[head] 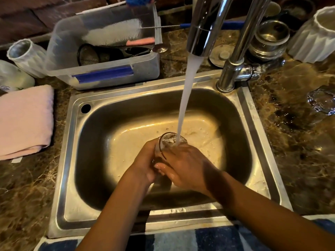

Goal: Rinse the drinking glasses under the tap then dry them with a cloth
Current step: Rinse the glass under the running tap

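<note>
Stainless sink: tap running, stream falls into the mouth of the drinking glass. Glass held low over the basin, long axis tilted, mouth up and away from the person. Left hand and right hand both wrap it, fingers curled round its body. Clear, wet, filling. Pink cloth folded, well apart on the left.
</note>
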Demonstrator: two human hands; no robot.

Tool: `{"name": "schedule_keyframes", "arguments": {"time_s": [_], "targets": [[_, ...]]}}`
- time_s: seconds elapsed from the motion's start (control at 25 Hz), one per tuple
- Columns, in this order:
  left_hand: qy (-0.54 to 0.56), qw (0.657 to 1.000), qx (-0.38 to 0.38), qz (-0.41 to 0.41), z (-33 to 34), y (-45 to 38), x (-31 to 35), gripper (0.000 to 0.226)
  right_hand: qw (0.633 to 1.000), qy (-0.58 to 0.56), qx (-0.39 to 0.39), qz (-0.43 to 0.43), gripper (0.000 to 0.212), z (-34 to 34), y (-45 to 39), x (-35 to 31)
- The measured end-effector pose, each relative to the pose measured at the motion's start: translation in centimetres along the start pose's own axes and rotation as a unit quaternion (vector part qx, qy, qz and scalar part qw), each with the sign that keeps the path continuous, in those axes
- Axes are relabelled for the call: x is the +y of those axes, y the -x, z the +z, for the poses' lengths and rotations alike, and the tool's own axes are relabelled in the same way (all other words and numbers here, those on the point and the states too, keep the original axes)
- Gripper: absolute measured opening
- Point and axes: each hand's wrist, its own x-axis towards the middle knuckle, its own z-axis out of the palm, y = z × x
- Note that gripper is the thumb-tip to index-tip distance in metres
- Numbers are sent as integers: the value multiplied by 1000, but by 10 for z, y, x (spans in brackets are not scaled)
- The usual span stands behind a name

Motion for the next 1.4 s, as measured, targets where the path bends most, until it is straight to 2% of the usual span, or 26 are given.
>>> {"name": "schedule_keyframes", "arguments": {"time_s": [0.08,0.12,0.2,0.24,0.28,0.32,0.36,0.44,0.52,0.6,0.64,0.72,0.76,0.8,0.84,0.88,0.92,1.04,1.08,1.12,1.16,1.2,1.24,1.32,1.36,1.4], "targets": [[29,999,-8,41,3,5,-14,36,998,-4,61,15,41,10,-2,2],[29,994,12,103,5,2,-27,39,987,-59,123,80,39,15,-8,2],[20,976,62,207,12,-5,-40,37,928,-193,265,177,37,22,-17,-4],[23,976,62,209,12,-7,-38,33,935,-170,264,166,33,23,-16,-5],[44,984,45,166,12,-6,-29,29,968,-61,218,106,30,23,-15,-1],[51,994,21,94,10,-4,-19,24,987,63,148,24,29,22,-10,2],[37,999,9,20,8,-2,-9,23,982,155,97,-50,31,17,-5,7],[-3,999,21,-40,3,1,-3,29,979,167,60,-101,39,5,-4,16],[8,999,43,31,9,1,-6,31,982,69,170,-40,39,9,-3,11],[-65,975,106,185,15,-4,-12,30,940,-122,306,92,32,22,-5,-3],[-129,943,146,270,16,-4,-15,28,906,-236,301,179,39,22,-9,-8],[-239,860,168,418,13,-5,-21,22,815,-440,216,308,56,10,-20,-2],[-278,826,158,464,12,-5,-26,19,784,-496,166,335,46,3,-25,6],[-302,804,154,489,13,-4,-31,18,775,-520,127,337,30,-1,-27,12],[-313,795,161,494,16,-3,-35,18,789,-504,122,328,19,-1,-27,13],[-307,803,178,480,20,-5,-36,20,815,-474,149,298,12,2,-24,14],[-287,829,195,438,24,-5,-35,23,840,-442,197,247,9,7,-19,15],[-239,943,155,175,33,-8,-13,28,908,-251,333,35,14,23,-6,27],[-236,956,128,116,33,-8,-8,29,914,-208,348,-9,10,28,-3,30],[-239,957,121,109,32,-8,-5,30,915,-202,350,-11,9,32,-4,31],[-248,947,135,152,31,-7,-7,28,903,-259,342,22,12,34,-6,29],[-264,924,158,226,29,-6,-10,25,863,-386,313,91,14,30,-10,24],[-303,880,178,319,26,-5,-15,23,796,-525,242,180,19,24,-14,21],[-413,758,192,468,18,-2,-24,17,709,-628,70,312,33,10,-18,24],[-437,729,192,491,16,-2,-28,14,713,-618,31,331,33,6,-20,28],[-418,750,196,474,15,-3,-30,15,743,-589,44,314,30,6,-21,31]]}}
